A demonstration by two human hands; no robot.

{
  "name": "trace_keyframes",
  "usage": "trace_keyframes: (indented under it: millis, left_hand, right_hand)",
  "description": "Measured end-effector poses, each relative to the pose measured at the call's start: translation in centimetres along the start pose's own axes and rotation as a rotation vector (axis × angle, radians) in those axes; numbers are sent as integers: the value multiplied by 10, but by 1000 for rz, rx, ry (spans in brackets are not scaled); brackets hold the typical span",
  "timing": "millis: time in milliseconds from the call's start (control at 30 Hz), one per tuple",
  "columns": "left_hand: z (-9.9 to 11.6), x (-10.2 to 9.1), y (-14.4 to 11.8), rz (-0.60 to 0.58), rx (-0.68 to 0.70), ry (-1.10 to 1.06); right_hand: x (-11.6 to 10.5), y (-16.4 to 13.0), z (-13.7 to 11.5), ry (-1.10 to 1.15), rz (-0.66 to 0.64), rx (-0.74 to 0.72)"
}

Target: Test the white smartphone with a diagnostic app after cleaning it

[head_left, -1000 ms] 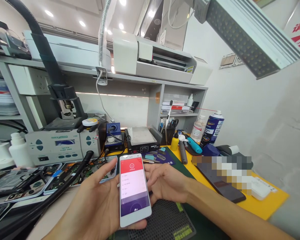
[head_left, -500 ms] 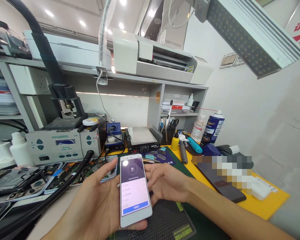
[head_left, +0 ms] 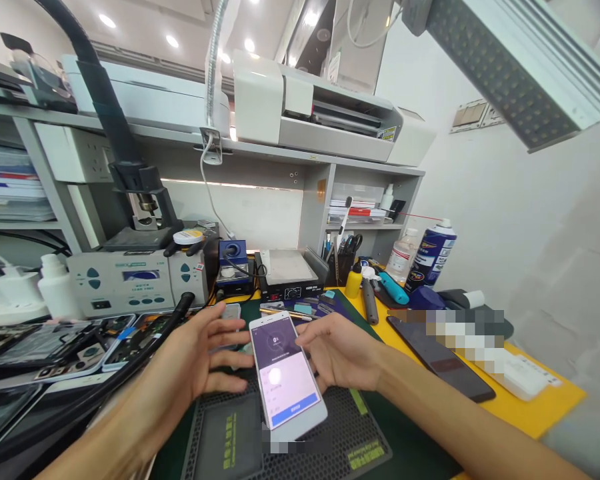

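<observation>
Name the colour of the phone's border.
White all round the screen of the phone, in the head view.

Your phone (head_left: 289, 377) shows a 0 up top, your grey station (head_left: 114, 283) says LEAD FREE, and the yellow-green print (head_left: 228, 441) on your mat (head_left: 337, 421) is too blurry.

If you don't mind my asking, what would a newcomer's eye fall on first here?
Probably the lit white phone at lower centre, held along its right edge by the right hand, with the left hand open at its left. Next, the big lamp jutting in at top right, and below it the dark blue spray can standing toward the right.
</observation>
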State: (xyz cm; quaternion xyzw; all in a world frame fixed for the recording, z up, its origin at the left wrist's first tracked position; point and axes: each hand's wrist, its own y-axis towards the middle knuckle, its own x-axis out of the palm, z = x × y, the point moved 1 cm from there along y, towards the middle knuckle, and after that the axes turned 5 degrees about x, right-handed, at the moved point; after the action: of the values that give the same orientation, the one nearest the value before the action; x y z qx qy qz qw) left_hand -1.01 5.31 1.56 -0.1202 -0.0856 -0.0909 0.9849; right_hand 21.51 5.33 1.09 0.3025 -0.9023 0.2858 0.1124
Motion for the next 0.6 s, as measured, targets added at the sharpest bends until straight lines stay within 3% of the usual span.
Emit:
trace_keyframes:
  millis: [100, 200, 400, 500, 600]
  left_hand:
    - [6, -13, 2, 165, 190, 212]
    - [9, -22, 4, 219, 303, 537]
    - [0, -20, 6, 108, 422, 1138]
    - [-9, -16, 5, 18, 422, 1273]
    - [-14, -15, 5, 30, 395, 1336]
  right_hand:
    - [2, 0, 0, -13, 89, 61]
    - [5, 0, 1, -70, 123, 108]
    - [12, 0, 5, -169, 152, 126]
    - [15, 0, 6, -172, 176, 139]
    - [14, -2, 5, -181, 209, 113]
